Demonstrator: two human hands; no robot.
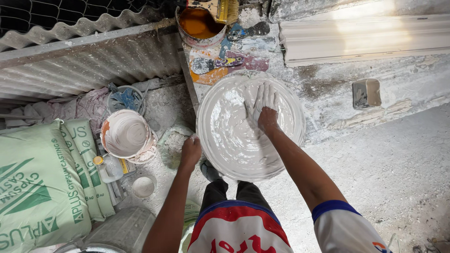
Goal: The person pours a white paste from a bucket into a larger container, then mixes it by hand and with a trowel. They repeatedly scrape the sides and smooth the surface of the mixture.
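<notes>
A large round mould filled with wet white plaster lies on the worktable in front of me. My right hand is spread flat on the plaster near the mould's upper middle, its fingers coated white. My left hand is curled shut at the mould's left rim, touching its edge; I cannot tell whether it holds anything.
A bucket smeared with plaster stands to the left, beside green sacks. A tin of orange liquid with a brush, and two putty knives, lie beyond the mould. A white cornice moulding lies at the back right. Corrugated sheet is at the upper left.
</notes>
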